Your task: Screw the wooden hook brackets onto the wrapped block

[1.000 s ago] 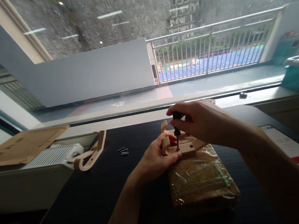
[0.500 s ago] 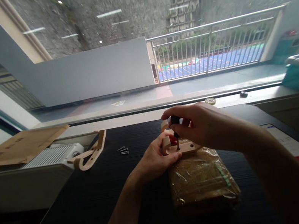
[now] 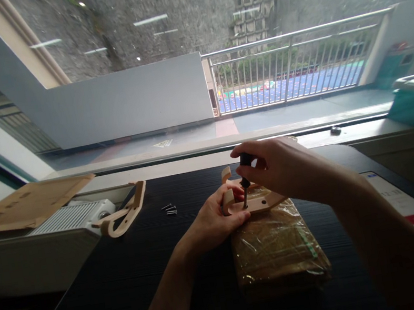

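Observation:
My right hand (image 3: pixel 277 166) is closed round a small screwdriver (image 3: pixel 244 183) with a black and red handle, held upright with its tip in a hole of a curved wooden piece (image 3: pixel 257 202). My left hand (image 3: pixel 214 220) grips the left end of that wooden piece and presses it down. The piece lies on the far end of a plastic-wrapped brown package (image 3: pixel 277 247) on the dark table (image 3: pixel 133 280).
A second curved wooden piece (image 3: pixel 125 215) leans at the table's left edge beside a white ribbed radiator (image 3: pixel 69 217) and a cardboard sheet (image 3: pixel 25 204). Loose screws (image 3: pixel 169 209) lie between the two wooden pieces. A printed paper (image 3: pixel 412 209) lies at the right.
My right hand has turned the screwdriver back and forth on the spot, the wrist rolling left and then back. The left hand and the wooden piece have stayed put.

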Demonstrator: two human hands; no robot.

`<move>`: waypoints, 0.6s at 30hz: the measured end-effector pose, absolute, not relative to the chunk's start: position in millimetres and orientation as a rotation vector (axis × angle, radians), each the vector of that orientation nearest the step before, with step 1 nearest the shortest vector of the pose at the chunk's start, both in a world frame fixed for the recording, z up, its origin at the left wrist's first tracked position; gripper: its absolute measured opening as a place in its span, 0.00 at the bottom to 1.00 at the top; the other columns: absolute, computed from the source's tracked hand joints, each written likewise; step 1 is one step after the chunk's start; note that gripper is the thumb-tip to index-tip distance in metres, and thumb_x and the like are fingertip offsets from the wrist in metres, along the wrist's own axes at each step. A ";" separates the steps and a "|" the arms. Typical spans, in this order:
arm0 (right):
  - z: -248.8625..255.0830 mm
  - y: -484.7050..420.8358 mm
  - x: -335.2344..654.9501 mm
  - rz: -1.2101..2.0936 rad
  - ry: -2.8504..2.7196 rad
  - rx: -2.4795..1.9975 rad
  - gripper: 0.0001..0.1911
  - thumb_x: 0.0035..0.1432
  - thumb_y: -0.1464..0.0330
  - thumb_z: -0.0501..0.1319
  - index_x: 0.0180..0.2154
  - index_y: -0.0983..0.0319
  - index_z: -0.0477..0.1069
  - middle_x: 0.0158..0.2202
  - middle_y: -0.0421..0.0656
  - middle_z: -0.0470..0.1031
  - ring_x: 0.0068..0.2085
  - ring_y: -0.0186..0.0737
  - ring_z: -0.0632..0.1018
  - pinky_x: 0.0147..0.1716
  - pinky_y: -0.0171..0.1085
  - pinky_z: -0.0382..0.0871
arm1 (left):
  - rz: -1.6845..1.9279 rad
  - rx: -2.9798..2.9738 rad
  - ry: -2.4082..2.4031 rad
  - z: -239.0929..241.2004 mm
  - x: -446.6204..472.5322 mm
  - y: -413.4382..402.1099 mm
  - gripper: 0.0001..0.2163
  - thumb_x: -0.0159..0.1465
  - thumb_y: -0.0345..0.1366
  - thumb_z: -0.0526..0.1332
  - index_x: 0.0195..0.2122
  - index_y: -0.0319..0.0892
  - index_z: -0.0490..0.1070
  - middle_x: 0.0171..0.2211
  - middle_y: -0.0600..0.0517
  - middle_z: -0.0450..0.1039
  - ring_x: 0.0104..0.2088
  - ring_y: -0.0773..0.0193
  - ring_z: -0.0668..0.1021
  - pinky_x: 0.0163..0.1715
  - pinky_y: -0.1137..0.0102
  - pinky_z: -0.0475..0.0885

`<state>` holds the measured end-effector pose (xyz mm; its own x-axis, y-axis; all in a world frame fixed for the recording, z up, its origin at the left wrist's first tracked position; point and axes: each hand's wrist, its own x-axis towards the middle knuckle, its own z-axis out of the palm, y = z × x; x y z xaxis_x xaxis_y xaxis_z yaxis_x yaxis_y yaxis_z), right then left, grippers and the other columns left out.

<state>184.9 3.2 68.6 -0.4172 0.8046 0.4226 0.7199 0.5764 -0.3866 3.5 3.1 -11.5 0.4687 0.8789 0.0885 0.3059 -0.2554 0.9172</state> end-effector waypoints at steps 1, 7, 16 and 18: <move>69.3 1.2 184.6 0.209 -2.242 -1.194 0.16 0.55 0.65 0.55 0.46 0.59 0.71 0.26 0.40 0.75 0.24 0.32 0.71 0.22 0.32 0.57 | 0.780 1.798 1.008 -11.0 3.6 2.8 0.13 0.54 0.35 0.62 0.41 0.41 0.66 0.35 0.52 0.68 0.34 0.65 0.71 0.36 0.71 0.68; 71.6 -6.6 182.4 0.209 -2.318 -1.096 0.13 0.56 0.68 0.54 0.42 0.56 0.72 0.26 0.36 0.74 0.24 0.29 0.68 0.22 0.31 0.55 | 0.780 1.721 0.977 -9.5 4.0 1.8 0.14 0.54 0.34 0.62 0.41 0.42 0.63 0.33 0.55 0.66 0.30 0.70 0.70 0.32 0.74 0.67; 69.1 3.4 184.5 0.152 -2.244 -1.211 0.13 0.56 0.65 0.55 0.41 0.59 0.73 0.23 0.38 0.73 0.22 0.30 0.67 0.21 0.32 0.54 | 0.770 1.770 0.983 -10.3 3.6 2.6 0.13 0.55 0.34 0.62 0.41 0.41 0.64 0.38 0.52 0.67 0.37 0.66 0.71 0.36 0.72 0.67; 68.2 5.2 184.9 0.138 -2.220 -1.232 0.13 0.56 0.65 0.55 0.41 0.60 0.73 0.24 0.39 0.73 0.23 0.31 0.68 0.22 0.33 0.56 | 0.771 1.768 0.983 -11.0 3.6 3.1 0.13 0.55 0.34 0.62 0.41 0.41 0.64 0.37 0.52 0.67 0.36 0.66 0.71 0.36 0.73 0.67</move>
